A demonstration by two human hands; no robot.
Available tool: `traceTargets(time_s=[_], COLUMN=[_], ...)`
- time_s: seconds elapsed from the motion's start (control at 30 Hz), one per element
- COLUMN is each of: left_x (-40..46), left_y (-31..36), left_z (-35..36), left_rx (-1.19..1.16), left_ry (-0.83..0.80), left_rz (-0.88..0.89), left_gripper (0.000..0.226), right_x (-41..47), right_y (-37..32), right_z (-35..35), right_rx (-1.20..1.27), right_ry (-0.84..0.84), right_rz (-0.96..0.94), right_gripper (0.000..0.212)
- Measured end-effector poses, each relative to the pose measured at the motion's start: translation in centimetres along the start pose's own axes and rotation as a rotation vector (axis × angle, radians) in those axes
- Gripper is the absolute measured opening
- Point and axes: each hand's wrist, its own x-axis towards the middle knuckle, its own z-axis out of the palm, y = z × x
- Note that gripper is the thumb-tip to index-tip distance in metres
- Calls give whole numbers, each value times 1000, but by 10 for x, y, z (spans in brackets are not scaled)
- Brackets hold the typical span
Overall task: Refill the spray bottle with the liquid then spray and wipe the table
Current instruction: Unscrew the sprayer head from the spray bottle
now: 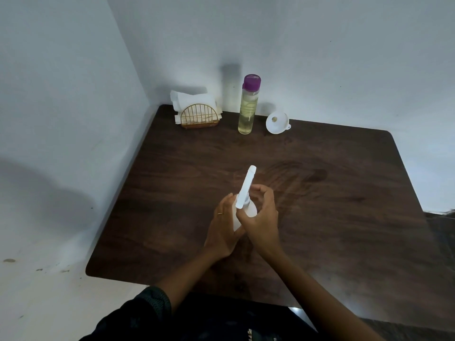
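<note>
I see the spray bottle (246, 205) mid-frame, left hand (221, 230) wrapped round its body, right hand (261, 217) gripping the neck, prob. unscrewing. Liquid bottle (249, 104) still capped, funnel (277, 123) unused at top; refill, spray & wipe all left.

A white spray bottle (246, 205) stands upright near the middle of the dark wooden table (332, 193), its long white spray head pointing away toward the wall. At the back edge stands a tall clear bottle (248, 107) of pale yellow liquid with its purple cap on, a white funnel (277, 123) lying tipped just beside it and a gold wire holder of white napkins (194, 104) to its other side.
</note>
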Motion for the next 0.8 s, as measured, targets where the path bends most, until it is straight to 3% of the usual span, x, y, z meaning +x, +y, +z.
traceTargets(time_s=[0.17,0.27,0.5,0.8], left_x=[-1,1,4,2], left_y=[1,0,-4,-11], left_z=[6,8,9,6], left_rx=[-46,-81,5,29], left_ry=[41,35,32,44], left_rz=[-79,-139,-61,94], left_gripper=[68,66,74,76], right_x=[-3,-4,-6,0], right_y=[3,-1,-5,-39], right_z=[3,6,1,-11], right_rx=[2,43,54,109], right_ry=[-14,33,71,80], right_rz=[19,32,-35,-178], right_gripper=[63,46,25,40])
